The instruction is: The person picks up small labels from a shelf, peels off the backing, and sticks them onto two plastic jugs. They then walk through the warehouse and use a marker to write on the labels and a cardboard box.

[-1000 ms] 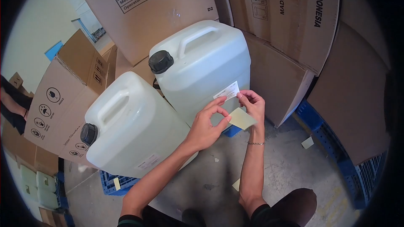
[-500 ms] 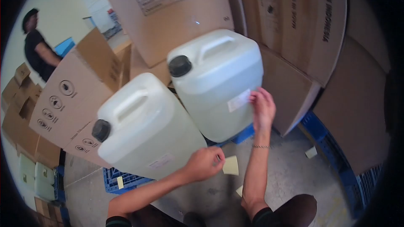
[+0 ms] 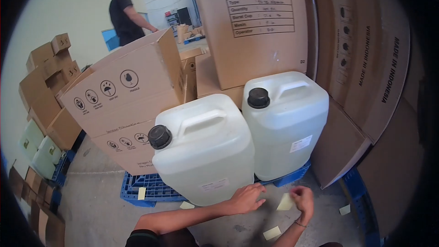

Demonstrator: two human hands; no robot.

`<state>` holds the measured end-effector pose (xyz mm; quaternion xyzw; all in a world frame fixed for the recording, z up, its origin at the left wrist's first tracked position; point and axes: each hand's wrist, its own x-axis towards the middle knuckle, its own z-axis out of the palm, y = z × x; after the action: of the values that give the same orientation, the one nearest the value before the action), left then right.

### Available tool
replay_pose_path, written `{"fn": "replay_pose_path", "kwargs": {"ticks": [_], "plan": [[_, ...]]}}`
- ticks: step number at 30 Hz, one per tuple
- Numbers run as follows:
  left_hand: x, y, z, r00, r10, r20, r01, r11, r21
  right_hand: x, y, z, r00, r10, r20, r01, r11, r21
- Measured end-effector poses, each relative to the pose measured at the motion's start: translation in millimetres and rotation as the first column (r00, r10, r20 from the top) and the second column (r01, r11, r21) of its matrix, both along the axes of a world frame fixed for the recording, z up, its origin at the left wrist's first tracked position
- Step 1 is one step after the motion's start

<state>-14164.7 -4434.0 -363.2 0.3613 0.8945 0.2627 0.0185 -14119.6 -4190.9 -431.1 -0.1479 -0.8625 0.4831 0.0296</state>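
Two translucent white jerrycans with black caps stand side by side, the left jerrycan (image 3: 203, 155) nearer me and the right jerrycan (image 3: 286, 123) a little behind it. Each carries a small white label on its front. My left hand (image 3: 247, 199) is at the lower right corner of the left jerrycan, fingers slightly bent and apart. Below the right jerrycan, my right hand (image 3: 303, 200) has its fingers curled together in a pinch; I cannot tell what is in it. A pale yellow paper slip (image 3: 284, 202) shows right beside those fingertips.
A blue pallet (image 3: 137, 184) lies under the jerrycans. Cartons surround them: an open carton (image 3: 123, 105) at left, a tall carton (image 3: 256, 55) behind, stacked cartons (image 3: 361, 64) at right. More paper slips (image 3: 272, 233) lie on the floor. A person (image 3: 125, 13) stands at back left.
My right hand has come away from the right jerrycan's label and dropped lower, its fingers now curled. The left hand's fingers have loosened. The view has shifted, showing more background.
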Motion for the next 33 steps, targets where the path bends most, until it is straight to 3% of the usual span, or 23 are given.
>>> {"fn": "replay_pose_path", "kwargs": {"ticks": [1,2,4,7,9,11,13,16,18,22,24,26,28,29,31,32,33], "plan": [[2.3,-0.3,14.3,0.996,-0.036,0.086,0.041,0.997,-0.062,4.1,5.2,-3.4,0.971,-0.237,-0.016,0.233,0.938,0.257],[3.5,-0.3,22.7,0.982,-0.069,0.174,0.090,0.989,-0.118,4.2,4.7,2.8,0.973,-0.229,-0.016,0.225,0.938,0.265],[7.5,5.6,35.8,0.977,-0.091,0.193,0.107,0.992,-0.073,3.8,0.4,24.9,0.786,-0.344,-0.513,0.476,0.867,0.149],[17.9,27.9,69.1,0.959,0.003,0.284,-0.089,0.953,0.291,-7.9,-15.1,91.0,0.950,-0.109,-0.292,0.049,0.978,-0.204],[23.2,30.4,118.1,0.929,-0.038,0.369,-0.125,0.904,0.408,-4.7,-27.1,145.2,0.978,0.109,-0.176,-0.157,0.946,-0.284],[34.5,28.6,175.0,0.831,-0.113,0.545,-0.288,0.750,0.595,6.6,-42.2,217.0,0.962,0.215,-0.169,-0.271,0.833,-0.482],[46.7,10.6,246.1,0.636,-0.125,0.761,-0.387,0.802,0.455,24.1,-53.0,283.4,0.958,0.274,-0.085,-0.271,0.766,-0.583],[66.0,-19.7,369.2,0.671,-0.090,0.736,-0.317,0.862,0.395,49.3,-73.8,390.9,0.940,0.340,-0.030,-0.299,0.778,-0.553],[80.1,-41.5,450.0,0.687,-0.132,0.714,-0.196,0.913,0.358,67.9,-89.6,463.9,0.888,0.452,0.081,-0.233,0.596,-0.769],[105.7,-86.4,542.3,0.753,-0.198,0.627,-0.074,0.922,0.381,90.0,-111.4,581.6,0.864,0.486,0.131,-0.236,0.621,-0.748],[118.9,-111.6,555.5,0.884,-0.077,0.461,-0.088,0.941,0.326,99.0,-114.8,617.8,0.888,0.407,0.215,-0.107,0.636,-0.764],[130.4,-144.5,552.3,0.767,0.071,0.637,-0.298,0.920,0.255,105.9,-118.8,648.0,0.916,0.326,0.234,-0.124,0.784,-0.608],[141.3,-183.0,573.9,0.779,0.297,0.553,-0.329,0.943,-0.044,114.3,-113.2,644.3,0.957,0.252,0.143,-0.154,0.861,-0.485],[153.0,-202.6,558.7,0.785,0.355,0.507,-0.353,0.930,-0.104,117.8,-107.0,641.6,0.956,0.249,0.155,-0.146,0.862,-0.485],[192.7,-245.0,501.9,0.770,0.451,0.451,-0.385,0.892,-0.235,129.2,-98.4,633.7,0.967,0.160,0.198,-0.120,0.973,-0.199],[214.3,-263.4,478.8,0.752,0.491,0.441,-0.392,0.870,-0.300,134.5,-97.1,629.7,0.965,0.155,0.213,-0.112,0.973,-0.200],[231.4,-279.2,471.0,0.682,0.493,0.540,-0.362,0.870,-0.335,139.8,-96.3,625.1,0.970,0.098,0.222,-0.057,0.981,-0.184]]}}
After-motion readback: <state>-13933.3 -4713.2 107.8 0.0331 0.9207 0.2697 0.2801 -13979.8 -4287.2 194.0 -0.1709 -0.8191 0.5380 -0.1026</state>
